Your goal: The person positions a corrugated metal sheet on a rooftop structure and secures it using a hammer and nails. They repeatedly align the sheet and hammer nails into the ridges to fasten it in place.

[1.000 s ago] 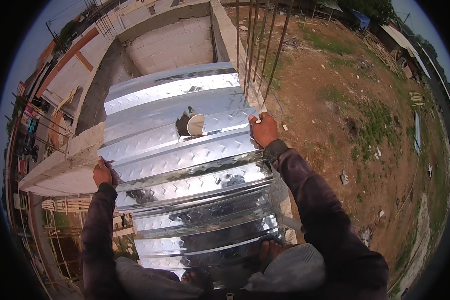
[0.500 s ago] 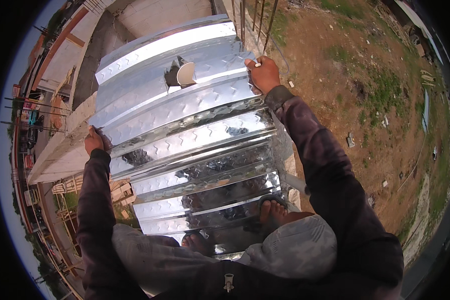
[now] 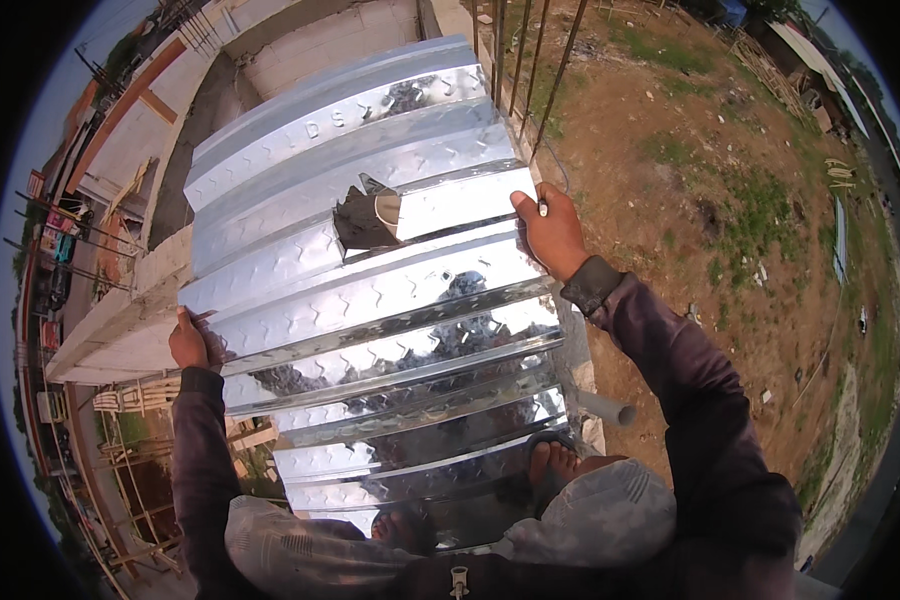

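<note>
A shiny ribbed metal decking sheet lies across in front of me, overlapping another ribbed sheet under my feet. My left hand is closed on its left edge. At the right edge my right hand grips it, thumb on top. A small white stick-like piece pokes out beside that thumb; its kind is unclear. Between the hands the sheet has a jagged cut hole with bent-up metal. Through it shows part of a pale round pipe end. Both hands' fingertips are hidden under the sheet.
Upright rebar rods rise beyond the right hand. A grey pipe sticks out beside the right foot. Concrete beams border the left side. Far below on the right is bare ground; wooden scaffolding stands below left.
The upper sheet has come toward me, with both hands still on its edges. Its hole has shifted nearer, and less of the pale pipe end shows through it.
</note>
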